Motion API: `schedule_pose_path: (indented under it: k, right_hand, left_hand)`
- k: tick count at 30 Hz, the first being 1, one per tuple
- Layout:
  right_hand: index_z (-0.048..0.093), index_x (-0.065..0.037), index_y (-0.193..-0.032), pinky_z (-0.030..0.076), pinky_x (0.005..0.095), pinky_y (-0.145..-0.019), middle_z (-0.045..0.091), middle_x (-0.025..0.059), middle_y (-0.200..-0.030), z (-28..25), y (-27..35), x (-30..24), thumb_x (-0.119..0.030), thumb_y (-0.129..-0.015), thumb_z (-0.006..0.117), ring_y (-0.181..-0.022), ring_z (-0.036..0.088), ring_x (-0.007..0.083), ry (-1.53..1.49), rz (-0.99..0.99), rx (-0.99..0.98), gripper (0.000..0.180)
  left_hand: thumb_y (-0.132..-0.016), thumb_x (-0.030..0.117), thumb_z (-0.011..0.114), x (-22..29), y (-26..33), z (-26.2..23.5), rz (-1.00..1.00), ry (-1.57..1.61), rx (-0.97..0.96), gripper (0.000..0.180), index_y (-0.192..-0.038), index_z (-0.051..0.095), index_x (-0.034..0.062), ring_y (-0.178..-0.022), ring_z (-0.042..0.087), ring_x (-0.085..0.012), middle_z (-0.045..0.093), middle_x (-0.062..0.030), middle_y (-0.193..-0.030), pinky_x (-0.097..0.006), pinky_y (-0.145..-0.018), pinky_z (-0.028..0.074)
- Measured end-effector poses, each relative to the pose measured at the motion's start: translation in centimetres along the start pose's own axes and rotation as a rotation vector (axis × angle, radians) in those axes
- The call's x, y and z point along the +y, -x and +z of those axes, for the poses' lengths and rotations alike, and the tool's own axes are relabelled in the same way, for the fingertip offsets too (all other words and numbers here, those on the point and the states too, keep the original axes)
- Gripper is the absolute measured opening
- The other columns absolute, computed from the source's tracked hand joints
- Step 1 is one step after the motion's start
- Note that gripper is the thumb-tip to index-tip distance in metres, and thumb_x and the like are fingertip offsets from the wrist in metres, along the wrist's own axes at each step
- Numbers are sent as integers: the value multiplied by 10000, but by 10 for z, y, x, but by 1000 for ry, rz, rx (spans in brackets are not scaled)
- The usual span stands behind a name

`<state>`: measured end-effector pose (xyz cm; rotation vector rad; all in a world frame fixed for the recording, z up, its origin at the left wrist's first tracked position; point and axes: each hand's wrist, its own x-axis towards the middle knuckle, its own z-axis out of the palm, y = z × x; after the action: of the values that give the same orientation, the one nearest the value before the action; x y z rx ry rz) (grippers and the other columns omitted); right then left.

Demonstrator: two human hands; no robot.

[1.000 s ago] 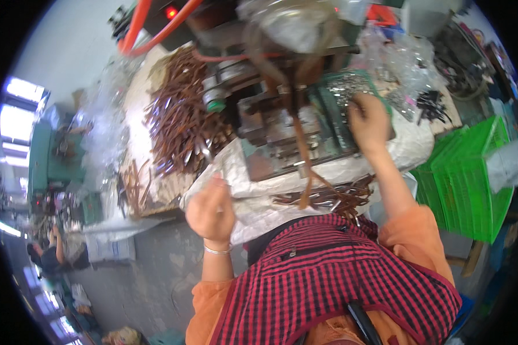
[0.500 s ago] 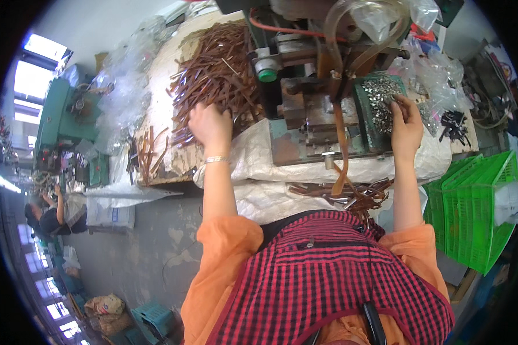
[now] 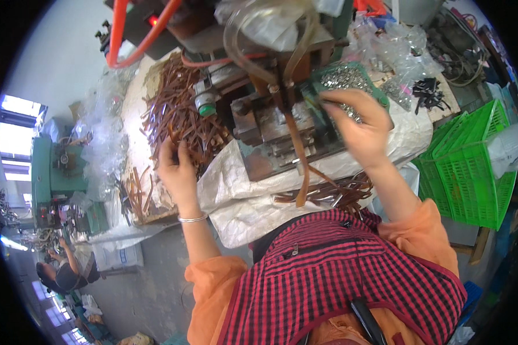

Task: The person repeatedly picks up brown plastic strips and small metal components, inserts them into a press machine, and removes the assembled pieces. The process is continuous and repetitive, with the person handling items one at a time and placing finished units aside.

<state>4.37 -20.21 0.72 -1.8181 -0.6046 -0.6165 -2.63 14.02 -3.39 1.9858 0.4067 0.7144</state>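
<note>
Cluttered workshop worktop draped in white sacking, grey press machine at centre with orange hoses above. Left hand sits at the near edge of the pile of brown strips, fingers curled and closing on a few strips. Right hand is over the green tray of small metal parts right of the machine, fingers bent down into the parts; cannot tell if it grips any. More brown strips lie at the front worktop edge. Green crate stands to the right.

Left hand now among brown strips
</note>
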Motion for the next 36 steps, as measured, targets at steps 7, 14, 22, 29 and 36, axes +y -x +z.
schedule_pose_path:
  k: [7, 14, 22, 29, 36]
  right_hand:
    - [638, 23, -1130, 509, 270, -853, 698, 87, -1031, 58, 6, -2, 2, -857, 693, -956, 666, 142, -440, 409, 115, 279]
    - [543, 46, -1263, 511, 272, -878, 693, 103, -1064, 58, -8, -22, 33, -872, 656, -989, 660, 143, -730, 580, 102, 407]
    - [591, 4, -1258, 489, 333, -966, 670, 156, -1179, 23, -5, -37, -21, -877, 604, -1105, 645, 244, -425, 336, -155, 382]
    - [735, -108, -1009, 430, 482, -1030, 581, 207, -1318, -21, 28, 103, -199, -789, 757, -1310, 475, 394, 750, 156, -94, 239]
    - [662, -83, -959, 490, 460, -935, 618, 159, -1269, 1, 11, 90, -133, -780, 721, -1283, 516, 344, 734, -116, -260, 195]
  left_hand:
    - [-940, 63, 684, 14, 40, 48, 83, 95, 116, 105, -964, 695, -38, -755, 588, -80, 693, -43, -870, -219, -698, 473]
    - [-878, -75, 666, 110, 37, 39, 799, 262, 155, 139, -1007, 615, -67, -867, 689, -286, 698, -216, -981, -342, -825, 555]
    - [-695, 43, 854, 114, 66, 70, 1048, -11, -194, 263, -907, 698, 49, -727, 694, -215, 742, -139, -964, -305, -596, 528]
    - [-673, 78, 878, 101, 55, 96, 1215, 2, -182, 287, -893, 695, 99, -560, 610, -154, 732, -95, -951, -271, -457, 433]
    - [-689, 63, 845, 100, 58, 91, 1188, 30, -197, 272, -927, 714, 78, -558, 612, -162, 743, -137, -979, -267, -457, 447]
